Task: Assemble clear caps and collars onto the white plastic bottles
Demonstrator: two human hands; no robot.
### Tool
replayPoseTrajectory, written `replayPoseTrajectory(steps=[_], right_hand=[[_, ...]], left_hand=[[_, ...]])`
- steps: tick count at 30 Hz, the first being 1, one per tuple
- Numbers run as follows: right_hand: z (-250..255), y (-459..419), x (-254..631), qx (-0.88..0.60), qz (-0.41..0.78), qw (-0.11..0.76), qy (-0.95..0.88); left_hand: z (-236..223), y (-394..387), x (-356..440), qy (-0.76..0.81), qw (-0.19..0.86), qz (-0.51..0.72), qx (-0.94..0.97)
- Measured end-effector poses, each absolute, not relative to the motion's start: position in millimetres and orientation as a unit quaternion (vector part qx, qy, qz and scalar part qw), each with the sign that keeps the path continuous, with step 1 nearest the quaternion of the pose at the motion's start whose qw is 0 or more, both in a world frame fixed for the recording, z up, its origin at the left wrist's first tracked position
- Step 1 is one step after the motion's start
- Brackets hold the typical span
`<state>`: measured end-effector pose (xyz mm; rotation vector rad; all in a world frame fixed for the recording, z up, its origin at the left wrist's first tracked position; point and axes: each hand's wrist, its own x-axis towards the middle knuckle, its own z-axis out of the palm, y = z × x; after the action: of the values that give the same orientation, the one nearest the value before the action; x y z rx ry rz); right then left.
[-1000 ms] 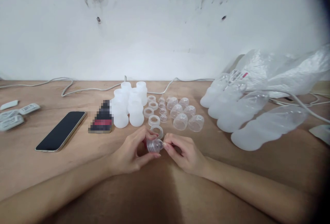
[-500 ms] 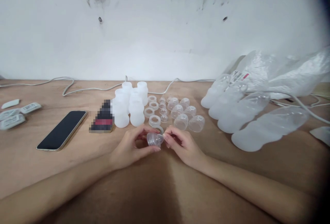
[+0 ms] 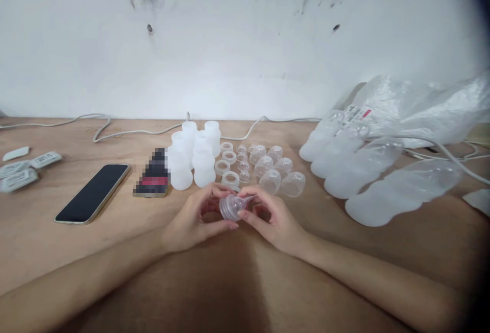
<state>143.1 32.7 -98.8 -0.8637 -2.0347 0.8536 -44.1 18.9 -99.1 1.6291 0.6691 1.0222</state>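
A clear bottle teat (image 3: pixel 230 207) is held between two bare hands above the worktop (image 3: pixel 229 292), well forward of its back edge and just this side of a line of pale rings (image 3: pixel 230 185). The teat lies crosswise, its broad base toward the left hand (image 3: pixel 209 215) and its narrow tip, angled slightly up, among the fingers of the right hand (image 3: pixel 272 215); both hands are about equally near. Left thumb and fingers curve around the base, while right thumb and forefinger make a narrow pinch at the tip. Glossy and see-through, the teat has a ridged base and rounded dome.
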Motion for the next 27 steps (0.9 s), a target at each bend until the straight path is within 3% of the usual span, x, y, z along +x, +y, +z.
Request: replayPoseTrajectory(steps=[4,11,22,27], right_hand=[[-99.8,31.9,143.6,-0.329,0.325,0.372,-0.805],[-99.9,32.9,142.2,-0.295,0.324,0.36,-0.824],[-100.9,31.4,141.2,-0.29,0.342,0.376,-0.811],[-99.4,31.7,141.3,-0.317,0.367,0.411,-0.772]], left_hand=[[-99.0,18.9,-44.5,0.279,0.486,0.431,0.707],[-95.9,14.6,-45.0,0.322,0.316,0.393,0.801],[-99.2,13.3,-45.9,0.32,0.249,0.399,0.823],[-80.2,10.1,-48.0,0.347,0.106,0.414,0.835]])
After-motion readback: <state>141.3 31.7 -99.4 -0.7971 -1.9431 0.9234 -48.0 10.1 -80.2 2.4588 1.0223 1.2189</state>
